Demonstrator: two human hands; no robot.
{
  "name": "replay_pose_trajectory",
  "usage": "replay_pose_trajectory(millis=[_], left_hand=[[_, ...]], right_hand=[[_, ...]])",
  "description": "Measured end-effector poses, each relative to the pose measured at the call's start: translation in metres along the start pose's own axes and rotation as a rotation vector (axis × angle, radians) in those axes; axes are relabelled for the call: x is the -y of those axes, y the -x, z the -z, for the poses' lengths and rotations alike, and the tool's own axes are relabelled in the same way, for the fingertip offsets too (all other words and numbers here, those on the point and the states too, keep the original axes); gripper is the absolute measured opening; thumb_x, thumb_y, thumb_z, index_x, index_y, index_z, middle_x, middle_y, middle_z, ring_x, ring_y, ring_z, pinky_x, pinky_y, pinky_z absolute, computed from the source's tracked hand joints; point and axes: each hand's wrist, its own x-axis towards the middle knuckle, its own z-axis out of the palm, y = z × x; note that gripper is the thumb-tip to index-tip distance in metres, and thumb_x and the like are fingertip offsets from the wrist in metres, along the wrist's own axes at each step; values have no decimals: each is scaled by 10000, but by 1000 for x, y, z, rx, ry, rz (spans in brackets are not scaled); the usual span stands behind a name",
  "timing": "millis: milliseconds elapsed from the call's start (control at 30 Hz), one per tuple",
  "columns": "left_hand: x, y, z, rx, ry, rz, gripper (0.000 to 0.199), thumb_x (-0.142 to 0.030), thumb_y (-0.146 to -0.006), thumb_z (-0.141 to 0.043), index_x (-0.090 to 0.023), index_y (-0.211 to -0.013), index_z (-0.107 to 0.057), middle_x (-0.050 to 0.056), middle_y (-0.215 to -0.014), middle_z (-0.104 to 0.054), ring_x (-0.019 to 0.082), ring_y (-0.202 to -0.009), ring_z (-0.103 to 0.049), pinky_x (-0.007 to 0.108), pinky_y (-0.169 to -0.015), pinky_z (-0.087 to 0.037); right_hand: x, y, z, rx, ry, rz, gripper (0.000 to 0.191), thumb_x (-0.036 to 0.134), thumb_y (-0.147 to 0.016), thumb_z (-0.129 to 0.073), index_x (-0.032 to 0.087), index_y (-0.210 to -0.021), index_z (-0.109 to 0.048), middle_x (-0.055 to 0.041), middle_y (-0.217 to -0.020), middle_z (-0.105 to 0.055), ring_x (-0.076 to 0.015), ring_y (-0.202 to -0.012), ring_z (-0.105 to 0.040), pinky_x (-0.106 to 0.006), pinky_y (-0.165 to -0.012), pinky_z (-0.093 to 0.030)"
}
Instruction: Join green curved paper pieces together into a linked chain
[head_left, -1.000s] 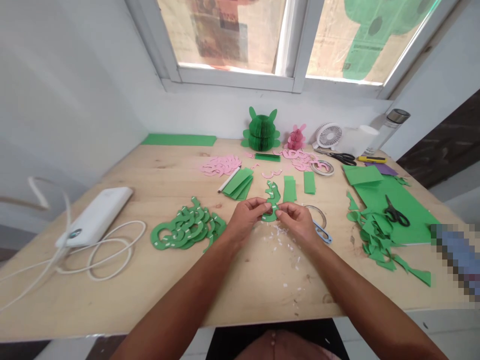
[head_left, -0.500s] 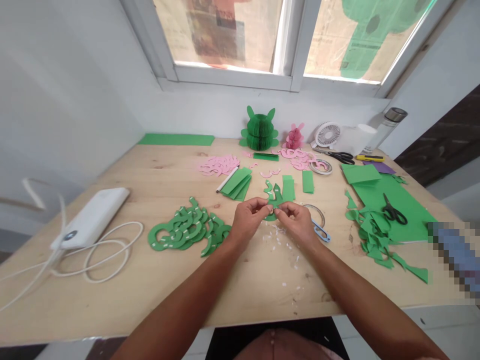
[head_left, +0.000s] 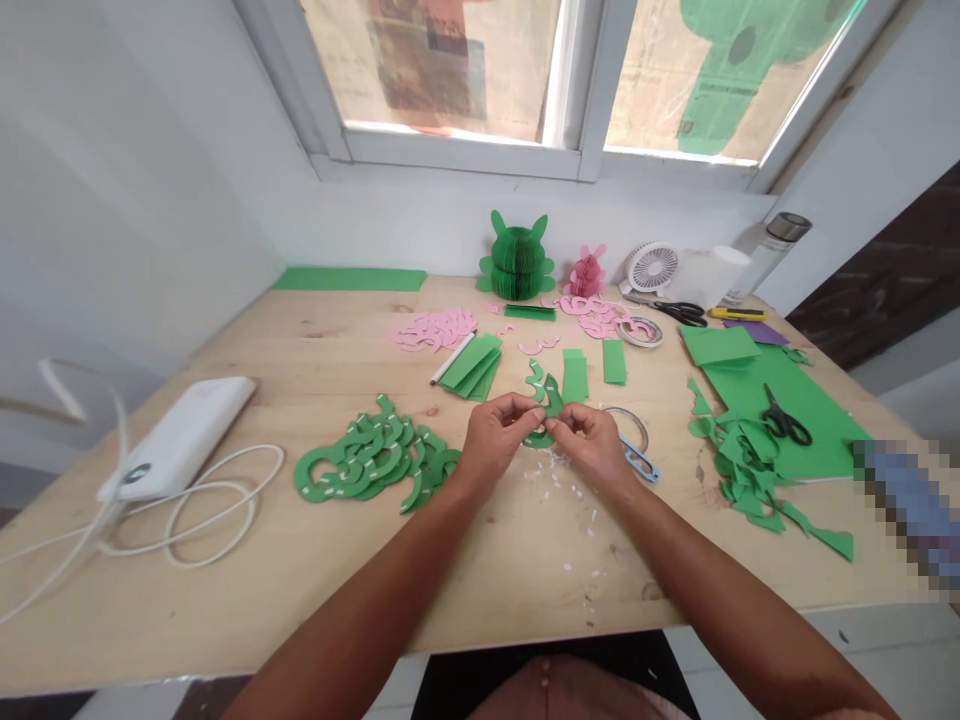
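Observation:
My left hand (head_left: 491, 432) and my right hand (head_left: 596, 442) meet over the middle of the table, each with thumb and forefinger pinched on a curved green paper cutout (head_left: 553, 394). Fingertips hide part of it. Just behind and below it lie a wavy green paper piece (head_left: 535, 380) and another green curve (head_left: 537, 441). Tiny white paper bits (head_left: 555, 482) are scattered on the wood in front of my fingers. Left of my left hand is a pile of green curved cutouts (head_left: 367, 455) bearing small white strips. A tape roll (head_left: 639, 418) and a light blue cutter (head_left: 640, 462) lie beside my right hand.
Green scraps (head_left: 746, 470), black scissors (head_left: 786, 417) and green sheets (head_left: 814, 440) lie right. At left are a white power bank (head_left: 184, 435) and looped cable (head_left: 247, 510). Pink cutouts (head_left: 435, 328), a green paper figure (head_left: 517, 260) and a small fan (head_left: 651, 268) stand farther back.
Both hands stay pinched close together at nearly the same spot. The green cutout between them has shifted and turned slightly. The whole view has moved a little.

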Motion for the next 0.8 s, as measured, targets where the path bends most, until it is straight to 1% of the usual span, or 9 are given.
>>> replay_pose_trajectory(millis=[167,300,400,533,600,667,733,800], left_hand=[[1,0,1,20,22,36,169,-297,-603,-705,-145,-618,-632,-6,-550,-599,111,-551,-521,237,-587,-417],[1,-1,2,21,59,84,145,-273,-610,-693,-146,-613,-622,-14,-533,-587,104,-531,-521,241,-594,-418],[-3,0,2,8,58,96,144,-264,-601,-688,-147,-581,-606,-19,-507,-567,105,-512,-516,235,-565,-403],[-7,3,0,73,30,103,149,-263,-611,-683,-145,-577,-598,-18,-497,-561,101,-504,-510,224,-541,-392],[-7,4,-1,77,45,106,145,-270,-617,-688,-146,-613,-613,-19,-524,-575,97,-507,-517,224,-545,-404],[-7,4,-2,55,76,118,167,-284,-610,-703,-149,-685,-640,-16,-584,-606,94,-507,-529,228,-548,-423],[-6,3,-1,36,108,135,232,-299,-588,-725,-150,-753,-659,-1,-659,-640,100,-521,-545,234,-535,-441],[-5,2,0,30,126,153,284,-310,-564,-746,-145,-780,-663,13,-690,-651,110,-545,-552,232,-507,-450]], right_hand=[[-4,-1,0,19,-18,-19,300,365,-697,-590,186,-519,-429,59,-461,-333,-77,-456,-302,-224,-435,-229],[-2,0,1,40,-83,-59,273,381,-706,-594,175,-561,-489,57,-475,-354,-77,-454,-303,-222,-432,-229],[0,0,2,17,-132,-69,251,398,-702,-605,166,-621,-551,45,-511,-411,-87,-476,-347,-221,-449,-266],[1,-2,2,-29,-222,-91,247,401,-680,-628,162,-644,-574,47,-524,-451,-84,-470,-373,-219,-460,-287],[2,-2,2,-44,-248,-107,249,399,-669,-638,163,-630,-571,50,-512,-452,-78,-455,-365,-216,-452,-278],[2,-2,1,-42,-259,-113,250,400,-666,-643,163,-627,-574,48,-509,-461,-79,-454,-367,-217,-451,-279],[1,-1,1,-15,-265,-110,255,403,-665,-648,162,-623,-577,45,-503,-464,-80,-452,-368,-218,-449,-277],[-1,-1,0,23,-269,-111,264,406,-669,-651,160,-616,-573,50,-486,-448,-74,-438,-350,-217,-438,-256]])
